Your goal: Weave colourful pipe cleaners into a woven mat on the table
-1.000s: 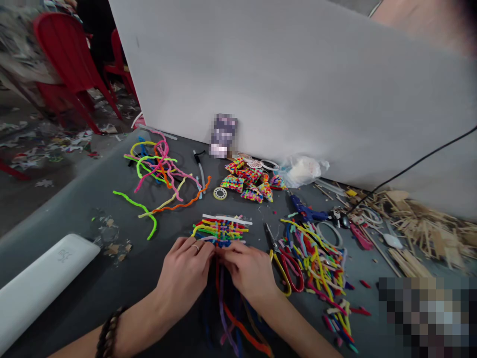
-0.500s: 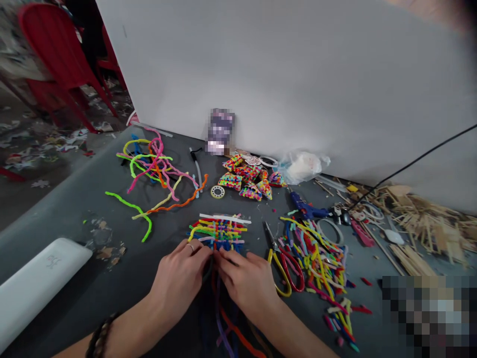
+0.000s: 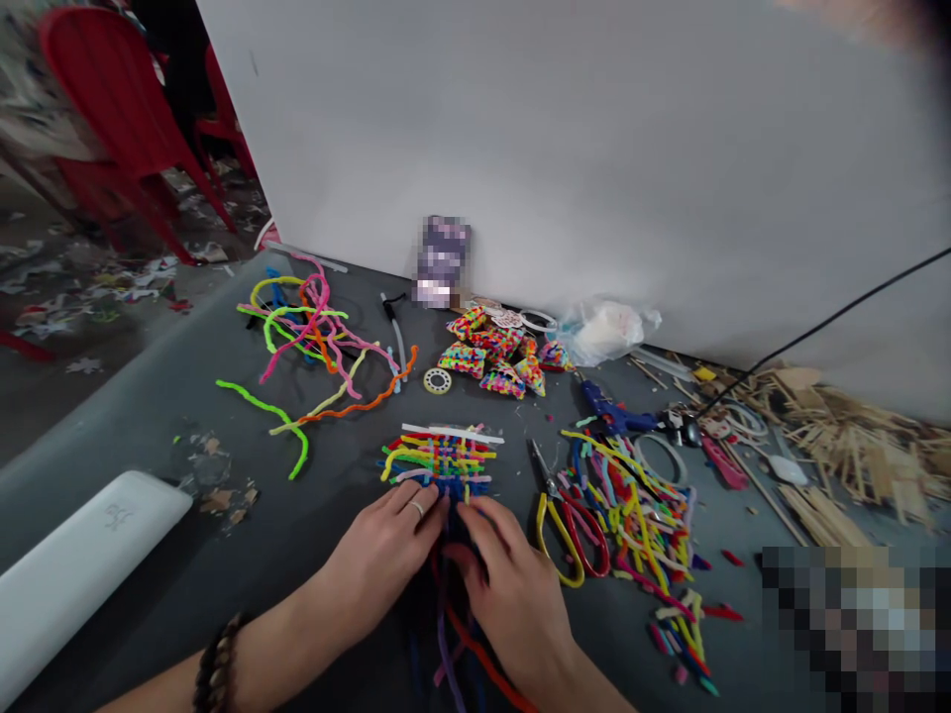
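A small mat of woven pipe cleaners (image 3: 446, 458) in many colours lies on the grey table in front of me. Along its near edge, the fingers of my left hand (image 3: 393, 550) are closed on the blue rows. My right hand (image 3: 516, 584) is at the same edge, index finger on the weave and thumb bent lower, by the strands. Loose purple and orange pipe cleaners (image 3: 486, 654) trail from the mat towards me, between my wrists. Scissors (image 3: 561, 525) with yellow and red handles rest just right of my right hand. My fingers hide part of the near rows.
Long pipe cleaners (image 3: 319, 327) lie tangled at the left, cut pieces (image 3: 646, 535) at the right. Behind are woven pouches (image 3: 494, 352), a tape roll (image 3: 437, 380) and a blue glue gun (image 3: 613, 411). A white device (image 3: 96, 564) sits left; wooden sticks (image 3: 824, 446) cover the far right.
My right hand has loosened from its pinch beside the left, its thumb drawing down and away from the index finger. The left fingers have shifted slightly over the near edge.
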Motion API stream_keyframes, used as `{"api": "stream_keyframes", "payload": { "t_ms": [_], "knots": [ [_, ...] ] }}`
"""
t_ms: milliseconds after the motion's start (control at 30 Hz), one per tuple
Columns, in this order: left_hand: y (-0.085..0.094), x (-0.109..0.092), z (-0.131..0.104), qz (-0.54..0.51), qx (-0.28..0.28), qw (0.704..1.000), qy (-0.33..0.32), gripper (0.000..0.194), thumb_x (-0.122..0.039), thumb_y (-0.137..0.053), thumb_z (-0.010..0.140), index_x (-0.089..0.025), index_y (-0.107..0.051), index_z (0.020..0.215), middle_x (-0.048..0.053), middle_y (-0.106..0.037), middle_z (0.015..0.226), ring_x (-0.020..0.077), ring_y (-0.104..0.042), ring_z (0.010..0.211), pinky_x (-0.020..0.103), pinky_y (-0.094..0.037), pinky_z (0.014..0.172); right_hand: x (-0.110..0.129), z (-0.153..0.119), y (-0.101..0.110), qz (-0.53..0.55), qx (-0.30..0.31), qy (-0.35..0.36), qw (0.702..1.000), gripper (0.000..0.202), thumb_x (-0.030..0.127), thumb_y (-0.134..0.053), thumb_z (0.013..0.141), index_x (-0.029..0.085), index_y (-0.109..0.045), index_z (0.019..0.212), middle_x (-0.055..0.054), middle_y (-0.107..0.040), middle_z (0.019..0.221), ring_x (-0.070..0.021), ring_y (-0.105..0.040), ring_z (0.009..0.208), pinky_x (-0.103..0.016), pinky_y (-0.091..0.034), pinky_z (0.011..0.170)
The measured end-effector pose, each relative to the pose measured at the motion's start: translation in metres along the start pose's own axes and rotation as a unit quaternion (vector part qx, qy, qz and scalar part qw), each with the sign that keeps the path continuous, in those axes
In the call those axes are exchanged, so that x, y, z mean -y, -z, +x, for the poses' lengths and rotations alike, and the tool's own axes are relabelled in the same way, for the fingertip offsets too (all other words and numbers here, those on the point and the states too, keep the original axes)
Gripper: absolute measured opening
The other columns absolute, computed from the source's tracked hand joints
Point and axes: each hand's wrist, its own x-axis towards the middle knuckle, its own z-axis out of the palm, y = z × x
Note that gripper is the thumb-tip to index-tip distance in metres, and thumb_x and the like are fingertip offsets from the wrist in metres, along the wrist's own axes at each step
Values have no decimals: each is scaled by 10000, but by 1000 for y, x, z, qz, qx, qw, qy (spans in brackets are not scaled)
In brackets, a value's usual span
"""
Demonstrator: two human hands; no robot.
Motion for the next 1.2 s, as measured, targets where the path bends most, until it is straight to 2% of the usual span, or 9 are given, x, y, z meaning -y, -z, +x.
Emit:
{"api": "stream_keyframes", "payload": {
  "t_ms": [67, 133, 300, 533, 633, 800, 900, 1033, 1200],
  "knots": [
    [-3, -2, 0, 34, -23, 999, -24, 384, -6, -486, 883, -54, -663, 1221, 148, -689, 1271, 263, -657, 1157, 356, -551, 1002, -2, -4, 5, -18, -8, -8, 1000, 345, 245, -456, 1043, 153, -628, 1328, -110, -694, 1285, -216, -715, 1062, -312, -572, 834],
    [-4, -5, -1, 49, -39, 997, -43, 380, -5, -470, 890, -22, -657, 1221, 170, -671, 1308, 273, -647, 1185, 362, -545, 1014, -4, -7, 10, -33, -7, -5, 999, 330, 237, -480, 1035, 174, -641, 1316, -79, -725, 1239, -221, -722, 1033, -344, -553, 863],
    [-1, -4, 0, 25, -8, 999, -36, 451, -7, -487, 905, -74, -592, 1338, 134, -692, 1267, 248, -672, 1136, 354, -560, 988, -5, -5, 17, -50, 25, 6, 998, 298, 173, -563, 980, 235, -711, 1230, -29, -767, 1161, -203, -729, 884, -346, -500, 800],
    [-5, -4, -6, -6, -27, 999, -26, 403, -12, -488, 908, -56, -623, 1285, 141, -704, 1224, 262, -666, 1123, 357, -584, 940, -10, 1, 25, -8, 78, -24, 997, 336, 171, -655, 932, 331, -729, 1217, 15, -733, 1211, -183, -692, 879, -318, -480, 785],
    [-7, -4, -8, -43, -23, 999, -9, 424, -12, -486, 911, -84, -610, 1311, 120, -702, 1253, 251, -648, 1159, 356, -585, 950, -12, 2, 25, 3, 63, -19, 998, 363, 151, -663, 929, 348, -716, 1230, 28, -740, 1174, -165, -682, 866, -306, -454, 776],
    [-7, -1, -9, -71, -8, 997, -20, 404, -21, -508, 909, -89, -622, 1290, 117, -691, 1301, 257, -629, 1203, 371, -575, 996, -13, 4, 21, -53, 15, 57, 997, 316, 149, -628, 952, 282, -711, 1225, 7, -752, 1111, -166, -664, 822, -337, -394, 748],
    [-8, -1, -8, -90, -6, 996, -4, 409, -10, -505, 907, -112, -627, 1283, 93, -691, 1304, 252, -626, 1204, 357, -592, 969, -12, 3, 21, -117, 33, 125, 985, 383, 64, -566, 914, 197, -695, 1249, -40, -741, 1133, -173, -651, 799, -355, -392, 747],
    [-12, -3, -7, -113, -38, 993, 21, 359, -63, -509, 952, -135, -626, 1283, 77, -706, 1261, 242, -644, 1159, 374, -588, 988, -8, -2, 20, -198, 62, 192, 959, 439, 23, -528, 830, 64, -682, 1239, -152, -711, 1219, -211, -647, 835, -370, -425, 788],
    [-12, -7, -6, -78, -40, 996, -7, 375, -46, -489, 919, -69, -630, 1265, 139, -678, 1294, 299, -628, 1220, 421, -560, 1040, -8, -4, 15, -188, 36, 201, 961, 414, 24, -506, 859, 50, -681, 1234, -168, -727, 1178, -187, -638, 753, -339, -444, 703]
  ]
}}
